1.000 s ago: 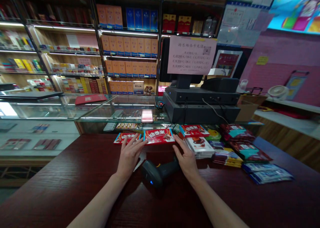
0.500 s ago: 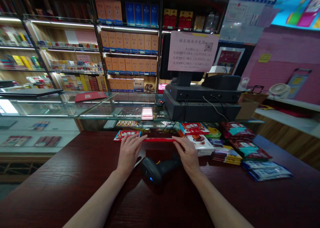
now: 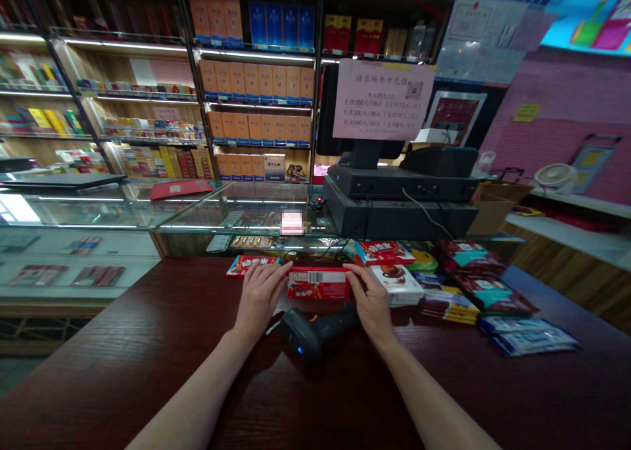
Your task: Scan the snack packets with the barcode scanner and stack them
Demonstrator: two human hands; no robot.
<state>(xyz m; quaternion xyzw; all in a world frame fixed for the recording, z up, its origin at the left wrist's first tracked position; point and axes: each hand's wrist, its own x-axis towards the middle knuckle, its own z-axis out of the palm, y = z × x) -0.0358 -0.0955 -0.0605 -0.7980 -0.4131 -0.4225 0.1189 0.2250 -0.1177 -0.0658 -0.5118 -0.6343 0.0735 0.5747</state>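
Red snack box (image 3: 318, 284) now tipped up on its long edge, barcode side facing the camera; half a second ago seen edge-on as a thin red strip, a second ago lying flat with its printed front up. Held between both hands: left hand (image 3: 257, 297) pressed against the box's left end, right hand (image 3: 371, 299) against its right end, each grip half curled, fingers on the ends and thumbs below, closed on the box alone. Both hands drawn slightly closer to the body than before. Box just behind the black scanner (image 3: 311, 328), which lies unmoved on the dark wooden surface (image 3: 148, 345) between the two wrists.

Left of the box, a second red packet (image 3: 251, 264) lying flat, in the same spot as earlier. Right of the box, a pile of snack packets (image 3: 444, 282) spread over the surface, blue ones (image 3: 532, 341) at the far right. Behind the box, a glass display case (image 3: 148, 213) and a black till (image 3: 399, 200) bearing a pink notice (image 3: 382, 100). Further back, lit shelves (image 3: 256, 95) stacked with orange and blue cartons; off to the right of the till, a pink wall (image 3: 552, 135).
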